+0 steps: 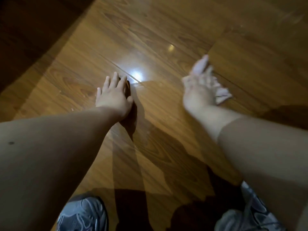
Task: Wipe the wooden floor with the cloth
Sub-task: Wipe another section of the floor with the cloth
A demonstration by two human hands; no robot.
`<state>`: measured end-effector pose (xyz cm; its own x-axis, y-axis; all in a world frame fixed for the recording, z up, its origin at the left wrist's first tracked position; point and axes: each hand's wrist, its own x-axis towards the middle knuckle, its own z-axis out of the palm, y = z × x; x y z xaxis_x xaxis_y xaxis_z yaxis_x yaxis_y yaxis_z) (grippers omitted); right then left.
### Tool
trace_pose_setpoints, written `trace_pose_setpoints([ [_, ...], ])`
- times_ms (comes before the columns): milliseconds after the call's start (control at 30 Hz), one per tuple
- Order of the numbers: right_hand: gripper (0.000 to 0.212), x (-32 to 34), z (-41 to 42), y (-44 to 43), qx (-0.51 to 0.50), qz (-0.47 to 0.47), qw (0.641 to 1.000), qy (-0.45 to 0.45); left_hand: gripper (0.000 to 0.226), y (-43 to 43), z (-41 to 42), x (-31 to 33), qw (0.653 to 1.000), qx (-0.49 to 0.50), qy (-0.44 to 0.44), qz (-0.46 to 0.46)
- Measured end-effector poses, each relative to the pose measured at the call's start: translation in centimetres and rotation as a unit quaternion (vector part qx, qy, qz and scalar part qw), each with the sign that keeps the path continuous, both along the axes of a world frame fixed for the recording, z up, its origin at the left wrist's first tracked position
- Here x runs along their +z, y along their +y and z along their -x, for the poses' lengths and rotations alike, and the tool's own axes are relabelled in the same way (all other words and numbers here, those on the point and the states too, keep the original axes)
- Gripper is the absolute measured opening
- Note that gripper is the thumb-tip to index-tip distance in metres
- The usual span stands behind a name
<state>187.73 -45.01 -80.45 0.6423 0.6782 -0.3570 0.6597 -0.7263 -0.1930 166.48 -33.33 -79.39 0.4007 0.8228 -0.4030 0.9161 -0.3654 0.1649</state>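
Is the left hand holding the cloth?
No, the cloth is at the right hand; the left hand rests flat on the floor.

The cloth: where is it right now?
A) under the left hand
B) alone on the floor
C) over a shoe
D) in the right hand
D: the right hand grips the pale cloth, while the left hand rests flat on the floor.

Cloth (222, 95) in the grip: plain pale pinkish white. Wooden floor (166, 30) around the grip: honey brown, darker swirling grain, white glare to its left. Shoes (83, 214) well behind it: grey, lighter stripes.
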Motion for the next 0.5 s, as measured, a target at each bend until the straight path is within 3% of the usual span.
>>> trace_pose_setpoints([
  [67,0.053,0.5,4.6,-0.2,0.263,-0.044,0.963,0.032,0.07,-0.4,0.2,-0.1,1.0,0.0,-0.001,-0.021],
  [133,0.049,0.6,4.6,-0.3,0.418,-0.052,0.904,0.071,0.07,0.0,0.3,-0.5,0.999,0.024,0.004,-0.022],
  [200,0.048,0.3,1.0,0.3,0.369,-0.039,0.928,0.032,0.068,0.3,1.0,-0.6,0.998,0.066,0.013,-0.011],
  [300,0.053,0.1,-5.2,0.6,0.146,-0.028,0.989,-0.011,0.062,0.5,2.3,-0.8,0.993,0.115,0.005,0.018],
  [400,0.052,0.1,-5.1,2.6,-0.003,-0.016,1.0,0.009,0.059,0.7,3.3,-0.6,0.997,0.075,0.02,-0.006],
  [467,0.052,-0.1,-1.6,3.8,-0.009,-0.01,1.0,-0.001,0.059,0.7,3.4,-0.2,0.998,0.05,0.023,-0.027],
  [500,0.053,-0.5,0.9,5.2,0.056,-0.034,0.998,-0.005,0.06,1.3,3.7,-0.1,0.998,0.048,0.021,-0.034],
])
